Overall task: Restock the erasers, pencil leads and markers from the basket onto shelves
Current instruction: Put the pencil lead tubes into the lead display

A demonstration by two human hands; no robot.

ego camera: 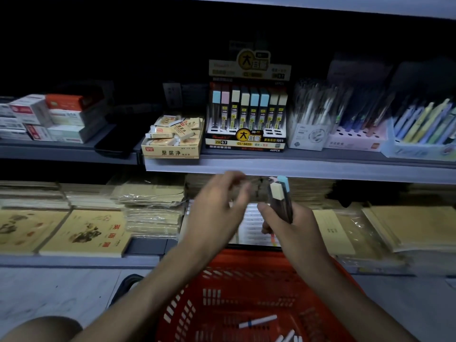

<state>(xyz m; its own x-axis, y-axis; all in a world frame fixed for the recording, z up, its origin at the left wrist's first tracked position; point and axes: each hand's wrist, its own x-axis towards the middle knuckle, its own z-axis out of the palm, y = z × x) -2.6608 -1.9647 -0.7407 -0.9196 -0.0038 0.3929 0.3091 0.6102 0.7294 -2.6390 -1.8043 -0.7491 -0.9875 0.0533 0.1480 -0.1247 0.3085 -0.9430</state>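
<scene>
Red basket (222, 292) beneath the right hand (296, 228), where probably light, slick pencil-lead cases (280, 201) are gripped low; left hand (217, 208) alongside is spread, empty.

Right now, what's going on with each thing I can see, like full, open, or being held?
right hand, grips a bunch of pencil lead cases upright.
left hand, fingers loose, holding nothing.
basket, nearly empty, a few markers inside.
lead display box, back row filled, front slots look empty.
eraser box, open, piled with erasers.
</scene>
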